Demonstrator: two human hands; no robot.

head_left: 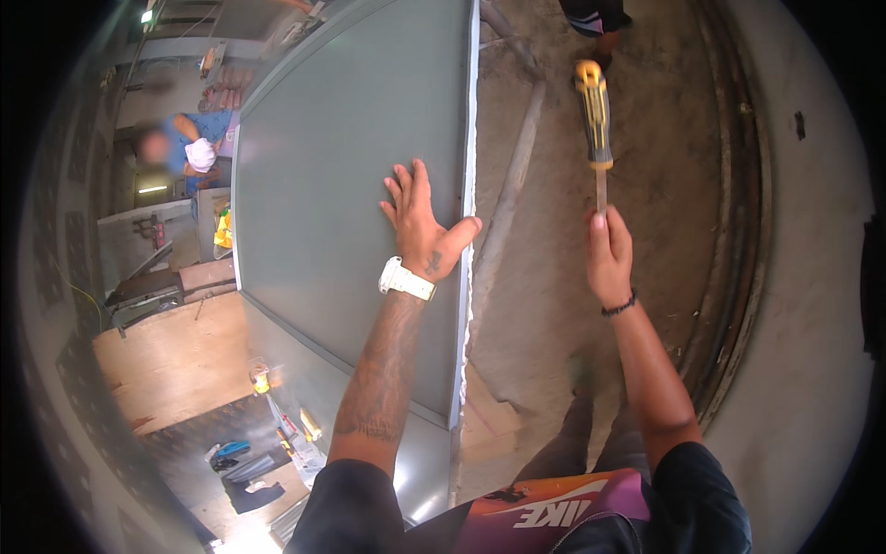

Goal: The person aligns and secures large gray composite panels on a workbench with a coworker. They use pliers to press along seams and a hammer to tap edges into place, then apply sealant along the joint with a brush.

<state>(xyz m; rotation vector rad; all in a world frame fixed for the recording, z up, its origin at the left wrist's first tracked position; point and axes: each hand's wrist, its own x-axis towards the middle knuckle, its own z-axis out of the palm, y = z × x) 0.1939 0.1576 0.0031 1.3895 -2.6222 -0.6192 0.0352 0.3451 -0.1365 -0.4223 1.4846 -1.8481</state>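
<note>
My left hand (422,222) lies spread on a large grey panel (323,175), its fingers pointing away and its thumb reaching over the panel's right edge. A rough white strip (472,129) runs along that edge. To the right of the panel, my right hand (609,254) grips a screwdriver (596,115) by its metal shaft. The yellow and dark grey handle points away from me, slightly blurred. My fingers hide the tip end of the shaft. The screwdriver is apart from the panel.
Below the panel's right side lies a brown floor (563,305) with a long pipe-like piece (517,175). A person's leg (604,42) shows at the top. Another person (198,138) is at the far left. Plywood (175,360) and tools (291,434) lie at the lower left.
</note>
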